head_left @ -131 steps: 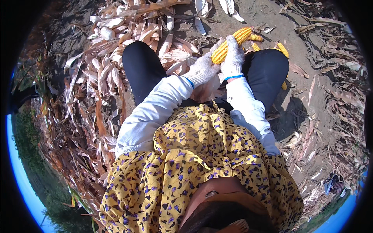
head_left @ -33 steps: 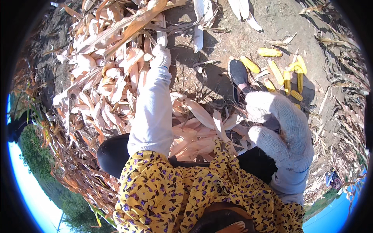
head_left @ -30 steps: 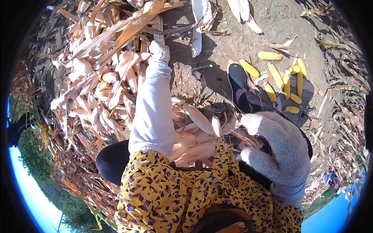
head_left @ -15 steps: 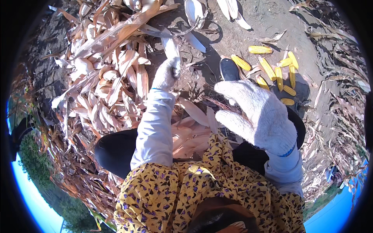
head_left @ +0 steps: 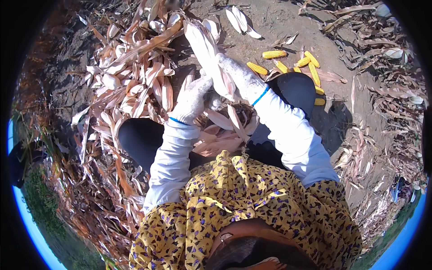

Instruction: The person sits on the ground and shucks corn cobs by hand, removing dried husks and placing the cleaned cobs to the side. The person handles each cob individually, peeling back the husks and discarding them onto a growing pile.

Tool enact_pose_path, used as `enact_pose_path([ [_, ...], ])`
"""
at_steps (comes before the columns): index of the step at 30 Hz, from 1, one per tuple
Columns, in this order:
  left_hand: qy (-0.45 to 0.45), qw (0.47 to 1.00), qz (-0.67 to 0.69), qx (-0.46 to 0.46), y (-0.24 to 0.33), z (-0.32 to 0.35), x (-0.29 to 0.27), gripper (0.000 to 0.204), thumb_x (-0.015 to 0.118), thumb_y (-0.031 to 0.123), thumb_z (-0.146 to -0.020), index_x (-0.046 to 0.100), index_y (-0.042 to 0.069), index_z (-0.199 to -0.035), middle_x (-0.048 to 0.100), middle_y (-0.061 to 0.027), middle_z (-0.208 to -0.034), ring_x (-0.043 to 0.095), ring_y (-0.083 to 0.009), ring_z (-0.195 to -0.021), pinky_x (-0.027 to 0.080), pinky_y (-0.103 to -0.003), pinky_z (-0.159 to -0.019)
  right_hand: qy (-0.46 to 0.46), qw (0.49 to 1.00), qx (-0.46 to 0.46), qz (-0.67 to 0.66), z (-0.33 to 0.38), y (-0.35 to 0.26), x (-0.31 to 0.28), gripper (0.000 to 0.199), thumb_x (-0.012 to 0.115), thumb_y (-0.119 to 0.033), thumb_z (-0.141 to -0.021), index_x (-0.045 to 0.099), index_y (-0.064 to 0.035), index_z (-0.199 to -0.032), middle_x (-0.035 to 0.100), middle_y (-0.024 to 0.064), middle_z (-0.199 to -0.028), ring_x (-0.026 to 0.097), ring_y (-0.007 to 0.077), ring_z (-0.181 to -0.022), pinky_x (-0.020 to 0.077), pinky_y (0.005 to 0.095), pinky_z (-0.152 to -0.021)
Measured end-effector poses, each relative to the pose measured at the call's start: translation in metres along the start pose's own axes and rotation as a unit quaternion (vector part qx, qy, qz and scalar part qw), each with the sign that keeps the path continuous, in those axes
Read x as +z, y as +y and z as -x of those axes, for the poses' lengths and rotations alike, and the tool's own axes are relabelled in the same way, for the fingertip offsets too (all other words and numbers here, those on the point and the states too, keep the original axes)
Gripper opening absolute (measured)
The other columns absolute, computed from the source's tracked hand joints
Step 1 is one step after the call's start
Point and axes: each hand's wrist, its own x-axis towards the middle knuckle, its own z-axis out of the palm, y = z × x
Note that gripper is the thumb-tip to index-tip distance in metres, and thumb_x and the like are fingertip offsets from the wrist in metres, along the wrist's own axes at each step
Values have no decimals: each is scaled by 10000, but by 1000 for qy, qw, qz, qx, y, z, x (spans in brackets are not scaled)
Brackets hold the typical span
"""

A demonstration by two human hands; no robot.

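An ear of corn in its pale dry husk slants up and away between my two gloved hands. My right hand is closed on the ear's right side, about halfway along. At its left side, near the lower end, my left hand has its fingers curled against the husk; part of its grip is hidden. Both gloves are white knit with blue cuffs. Loose pale husks lie between my legs, below the hands.
Several bare yellow corn cobs lie on the soil beyond my right knee. A large heap of dry husks spreads along the left. More dry stalks and leaves cover the far right. Two loose husks rest ahead.
My right hand, open and empty before, has moved left and forward and closed on the husked ear. The ear is now raised between both hands. My right knee has come further into view.
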Motion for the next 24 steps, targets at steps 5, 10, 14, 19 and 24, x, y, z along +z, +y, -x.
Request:
enact_pose_path([
  [5, 130, 987, -68, 71, 27, 36, 33, 254, 610, 220, -968, 598, 21, -1126, 640, -39, -897, 606, -93, -709, 524, -232, -639, 50, 993, -21, -103, 38, 31, 11, 361, 632, -218, -961, 583, -35, -1268, 647, 54, -1082, 623, 134, -961, 516, 259, -798],
  [10, 204, 884, -382, 177, 32, 36, 42, 315, 655, 261, -925, 614, -6, -1086, 654, -72, -880, 608, -142, -803, 493, -281, -737, 75, 990, -114, 20, 47, 57, 17, 357, 614, -184, -971, 562, -26, -1287, 636, 55, -1089, 615, 122, -942, 510, 249, -790],
  [14, 207, 902, -327, 190, 26, 40, 33, 289, 627, 254, -927, 624, -6, -1055, 668, -110, -866, 628, -195, -782, 500, -328, -736, 70, 993, -85, -40, 52, 54, 32, 354, 610, -192, -976, 561, -31, -1288, 629, 50, -1098, 609, 122, -948, 509, 245, -788],
  [19, 111, 974, -72, 181, 14, 56, 30, 228, 572, 166, -977, 590, 11, -1143, 634, -33, -965, 583, -102, -846, 482, -255, -756, 97, 992, -49, -62, 42, 56, 35, 312, 605, -191, -978, 578, -46, -1253, 640, 49, -1025, 619, 136, -898, 517, 255, -767],
  [24, 138, 915, -362, 112, -13, 97, 17, 237, 582, 237, -969, 591, 21, -1068, 591, -76, -842, 545, -153, -778, 463, -308, -742, 122, 982, -8, -141, 21, 50, 5, 373, 589, -391, -948, 642, -60, -1112, 669, 111, -1030, 665, 230, -811, 561, 374, -703],
])
